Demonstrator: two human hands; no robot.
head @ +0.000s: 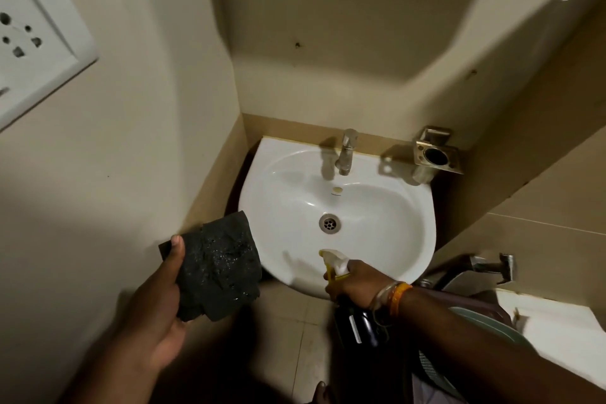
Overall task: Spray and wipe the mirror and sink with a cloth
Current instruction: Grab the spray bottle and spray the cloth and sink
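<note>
a steel tap [345, 151] stands as the marker here. just right of it, a brass wall holder [437, 154]. far up to its left, a white power socket [31, 43]. low to its right, a second metal tap [492, 267].

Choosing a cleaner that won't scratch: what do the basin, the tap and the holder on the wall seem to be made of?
Basin: looks like glazed white ceramic, glossy with soft reflections. Tap: metal, apparently with a brushed or dull chrome finish, grey sheen. Wall holder: metal with a yellowish, brass-like polish; bright highlights on its edges.
</note>
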